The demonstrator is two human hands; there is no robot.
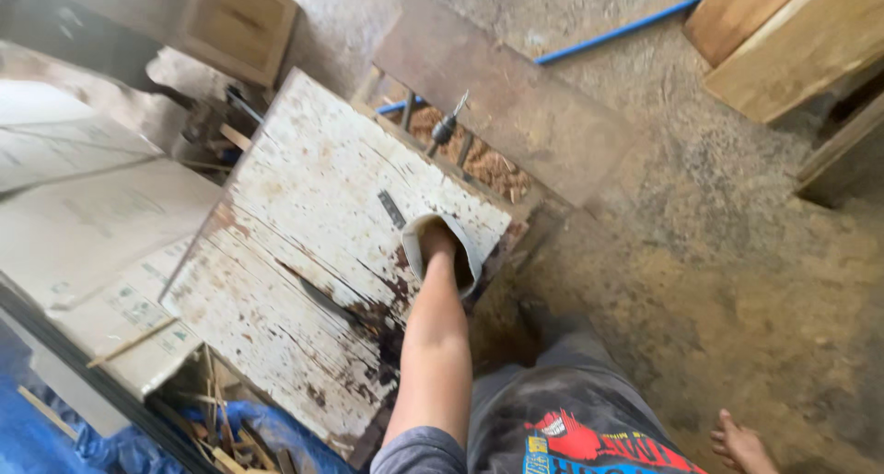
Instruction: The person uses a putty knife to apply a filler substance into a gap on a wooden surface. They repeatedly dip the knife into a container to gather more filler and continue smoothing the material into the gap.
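One white container point(445, 253), one hand point(436, 244)

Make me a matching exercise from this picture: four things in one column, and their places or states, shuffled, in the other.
Things:
1. left hand
2. blue pipe
3. drill bit
4. bare foot

Places or states:
A. bottom right, on the dusty ground
B. inside a pale container on the stained white board
C. lying across the floor at the top
D. just beyond the board's far edge, above wood shavings

Pairs: 1-B, 2-C, 3-D, 4-A
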